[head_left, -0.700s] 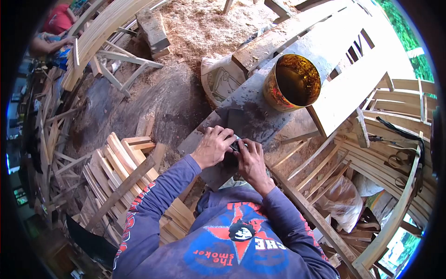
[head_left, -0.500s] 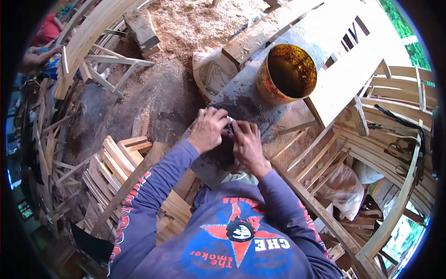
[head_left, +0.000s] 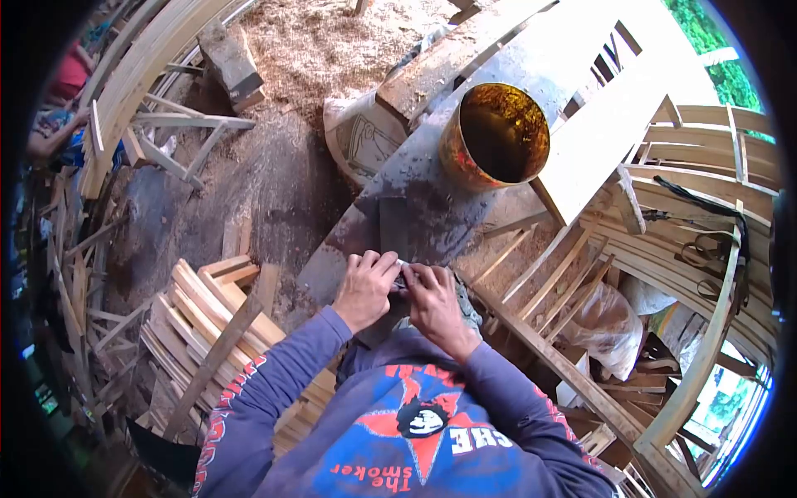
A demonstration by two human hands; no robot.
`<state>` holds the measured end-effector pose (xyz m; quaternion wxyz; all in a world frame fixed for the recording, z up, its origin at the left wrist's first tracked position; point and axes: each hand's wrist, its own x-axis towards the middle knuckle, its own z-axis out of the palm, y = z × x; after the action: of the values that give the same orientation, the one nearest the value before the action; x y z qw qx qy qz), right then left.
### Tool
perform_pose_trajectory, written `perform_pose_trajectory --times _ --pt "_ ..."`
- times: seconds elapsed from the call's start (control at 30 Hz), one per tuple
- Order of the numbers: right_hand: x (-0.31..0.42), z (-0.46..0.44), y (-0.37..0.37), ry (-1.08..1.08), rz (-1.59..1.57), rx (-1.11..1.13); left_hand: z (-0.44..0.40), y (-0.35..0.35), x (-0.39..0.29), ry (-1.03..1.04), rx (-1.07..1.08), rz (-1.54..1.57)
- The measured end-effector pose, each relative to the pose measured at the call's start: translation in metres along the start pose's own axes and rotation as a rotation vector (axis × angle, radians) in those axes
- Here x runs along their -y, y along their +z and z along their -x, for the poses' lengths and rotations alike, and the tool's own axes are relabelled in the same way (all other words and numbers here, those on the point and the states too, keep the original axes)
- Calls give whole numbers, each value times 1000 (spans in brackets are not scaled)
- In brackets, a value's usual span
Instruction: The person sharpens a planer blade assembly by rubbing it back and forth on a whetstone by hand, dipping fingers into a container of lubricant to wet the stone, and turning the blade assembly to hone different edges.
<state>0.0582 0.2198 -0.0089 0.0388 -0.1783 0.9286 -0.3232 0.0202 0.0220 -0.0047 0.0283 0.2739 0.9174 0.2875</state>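
My left hand (head_left: pixel 364 289) and my right hand (head_left: pixel 438 305) are close together in front of my body. Their fingers pinch a small metal blade (head_left: pixel 402 266) between them. Only a thin bright edge of it shows; the rest is hidden by the fingers. Under and just beyond the fingertips lies a dark, flat sharpening stone (head_left: pixel 393 222) on a wet, dirt-marked board (head_left: pixel 336 249). Farther along the same board stands an open round can (head_left: pixel 457 162), yellow and brown inside, with dark liquid at its bottom.
Stacked wooden strips (head_left: pixel 195 307) lie at the left, near a wooden trestle (head_left: pixel 191 123). A printed sack (head_left: pixel 365 141) sits beside the board. On the right are a wooden frame (head_left: pixel 573 373) and plastic bags (head_left: pixel 606 328). Another person's arm (head_left: pixel 54 145) shows at far left.
Both hands have drawn back toward my body with the blade, exposing the far part of the sharpening stone. The view has shifted slightly.
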Motion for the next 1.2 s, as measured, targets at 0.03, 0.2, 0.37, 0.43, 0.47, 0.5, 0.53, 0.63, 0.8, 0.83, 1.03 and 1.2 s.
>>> perform_pose_trajectory --times 0.03,0.2,0.37,0.43,0.47,0.5,0.53,0.63,0.8,0.83,1.03,1.2 --pt "-1 -20 -4 -20 34 -35 -18 -11 3 -33 28 -78" --pt "5 -61 -13 -21 -3 -135 -52 -40 24 4 118 -171" --pt "3 -54 -7 -36 55 -146 -40 -27 17 -26 23 -146" --pt "-4 -87 -5 -10 58 -163 -72 -35 41 -18 4 -98" --pt "1 -84 -5 12 11 -176 -71 -34 47 30 13 -116" --pt "5 -63 -5 2 38 -135 -56 -38 32 16 109 -149" --pt "3 -36 0 -25 77 -108 -38 -42 13 9 184 -192" --pt "0 -24 10 -25 50 -117 -22 -16 12 8 5 -91" --pt "6 -61 -10 0 49 -145 -59 -45 25 37 140 -179" --pt "5 -33 2 -38 50 -193 -36 -38 10 73 122 -230" --pt "0 -88 -10 89 41 -142 -80 -33 51 42 43 -114" --pt "4 -10 11 22 -12 -124 -7 -4 9 -5 72 -41"
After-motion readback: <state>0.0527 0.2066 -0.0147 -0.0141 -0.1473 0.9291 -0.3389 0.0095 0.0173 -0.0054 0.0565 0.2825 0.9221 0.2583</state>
